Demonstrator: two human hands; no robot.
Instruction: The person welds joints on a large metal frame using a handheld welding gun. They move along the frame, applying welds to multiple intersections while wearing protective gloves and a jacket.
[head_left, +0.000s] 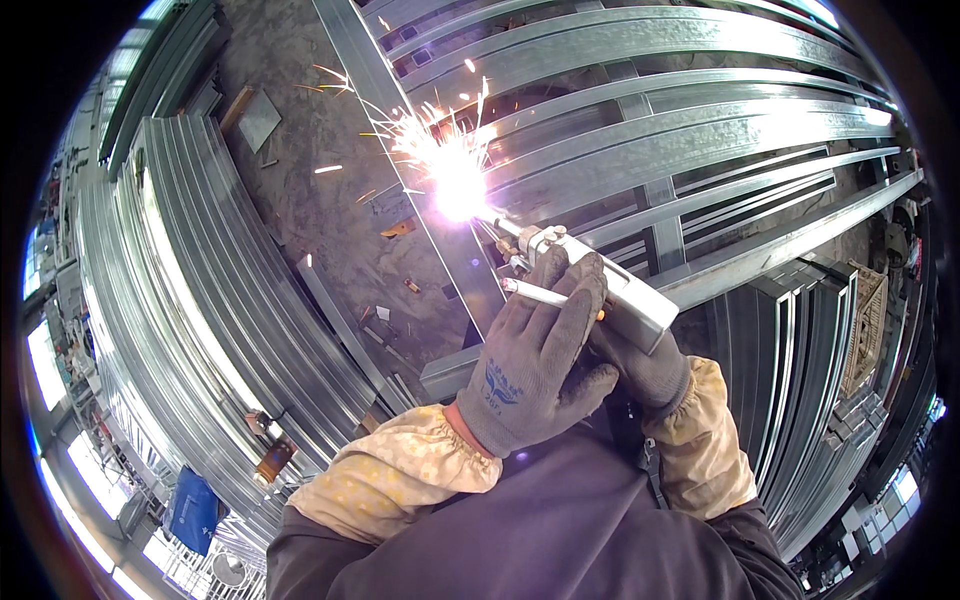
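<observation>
My right hand (648, 372), in a grey work glove, is wrapped around the rear of a pale handheld welding gun (625, 292). Much of that grip is hidden under the gun and my other hand. A white cigarette (540, 293) with an orange end is pinched between the fingers of my left hand (525, 365), also gloved in grey. Its fingertips rest along the gun's side. The gun's nozzle points up and left at a metal beam (425, 215), where a bright flash (460, 192) throws sparks and hides the contact spot.
Long metal bars (590, 120) run rightward from the beam as a frame. Stacked metal profiles (230, 270) lie at left, and more profiles (800, 370) at right. Small scraps (398, 230) lie on the dark floor. A blue bag-like item (194, 508) is at lower left.
</observation>
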